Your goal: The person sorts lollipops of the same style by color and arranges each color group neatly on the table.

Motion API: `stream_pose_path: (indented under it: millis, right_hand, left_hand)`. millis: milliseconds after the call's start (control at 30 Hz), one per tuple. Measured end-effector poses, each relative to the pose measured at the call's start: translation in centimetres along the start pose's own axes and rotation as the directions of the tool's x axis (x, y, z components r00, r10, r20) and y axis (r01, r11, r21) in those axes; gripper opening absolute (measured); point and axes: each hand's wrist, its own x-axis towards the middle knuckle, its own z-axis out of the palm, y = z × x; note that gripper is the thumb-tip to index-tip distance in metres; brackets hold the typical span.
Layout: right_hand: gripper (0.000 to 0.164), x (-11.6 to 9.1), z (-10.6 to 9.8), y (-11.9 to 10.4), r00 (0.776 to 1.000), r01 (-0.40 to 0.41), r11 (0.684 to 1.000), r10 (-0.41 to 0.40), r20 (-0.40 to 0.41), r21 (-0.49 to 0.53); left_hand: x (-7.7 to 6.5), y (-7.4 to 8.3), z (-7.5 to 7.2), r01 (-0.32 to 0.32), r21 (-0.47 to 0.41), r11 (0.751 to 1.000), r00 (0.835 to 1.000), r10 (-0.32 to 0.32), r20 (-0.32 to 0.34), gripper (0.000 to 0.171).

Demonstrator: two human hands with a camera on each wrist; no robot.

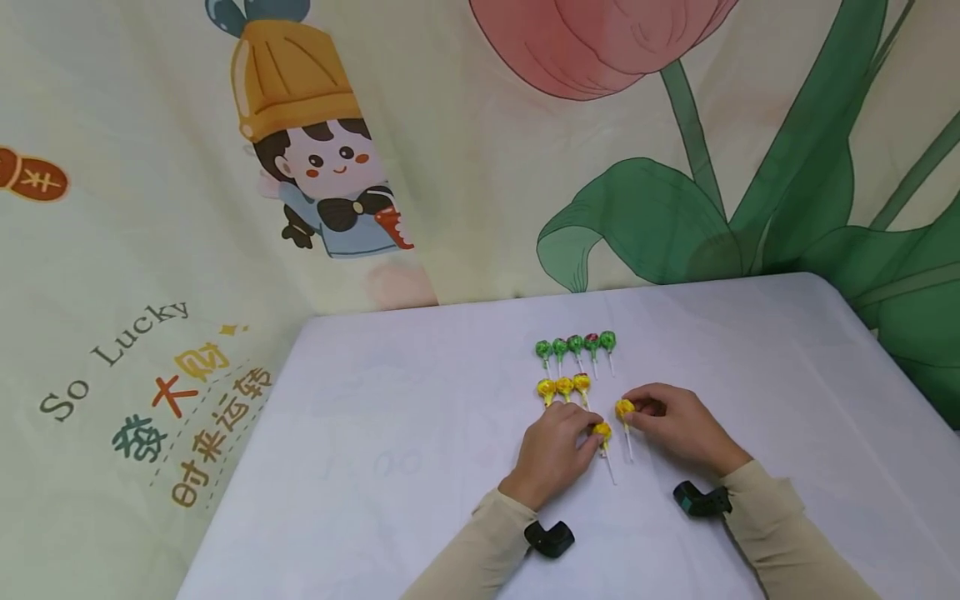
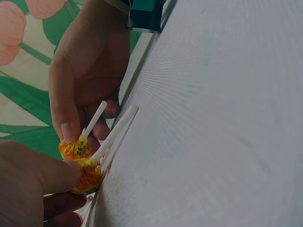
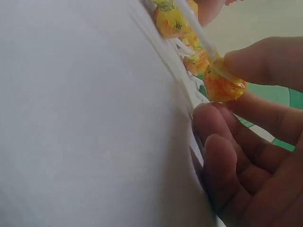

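My left hand [image 1: 553, 454] pinches a yellow-wrapped lollipop [image 1: 602, 430] by its head, the white stick pointing toward me. Just right of it, my right hand [image 1: 682, 425] holds another yellow lollipop [image 3: 225, 85] between thumb and fingertips, its stick also pointing down. The two wrapped heads come close together in the left wrist view, where the left lollipop [image 2: 87, 177] overlaps the right one [image 2: 75, 149]. Beyond the left hand lies a short row of yellow lollipops [image 1: 565, 386], their sticks partly hidden by its fingers.
Farther back, several green-wrapped lollipops [image 1: 575, 343] lie side by side, sticks toward me. A white cloth covers the table [image 1: 420, 400]. Its back edge meets a printed curtain [image 1: 465, 167]. Black wrist cameras [image 1: 550, 540] sit on both sleeves.
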Motion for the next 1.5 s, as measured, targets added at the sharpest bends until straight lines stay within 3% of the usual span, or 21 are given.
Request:
stream_pose_path:
  millis: [300, 833, 1167, 1500]
  right_hand:
    - [0.029, 1.9, -0.3, -0.7, 1.0, -0.007, 1.0, 0.006, 0.02, 0.027]
    - [0.032, 3.4, -0.8, -0.5, 1.0, 0.004, 0.999, -0.005, 0.022, 0.037]
    - [0.033, 4.6, -0.4, -0.7, 0.999, -0.011, 0.994, 0.008, 0.031, 0.111]
    - [0.037, 5.4, 0.3, -0.9, 1.0, -0.023, 0.996, 0.023, 0.002, 0.089]
  left_hand:
    - [-0.2, -0.4, 0.1, 0.034, -0.017, 0.999, 0.999, -0.033, 0.029, 0.019]
    - [0.0, -0.4, 0.0, -0.007, -0.023, 1.0, 1.0, 0.007, 0.002, 0.018]
    - [-0.1, -0.2, 0.1, 0.006, -0.03, 1.0, 1.0, -0.006, 0.003, 0.017]
    - [-0.3, -0.2, 0.0, 0.013, -0.044, 0.999, 1.0, -0.013, 0.013, 0.017]
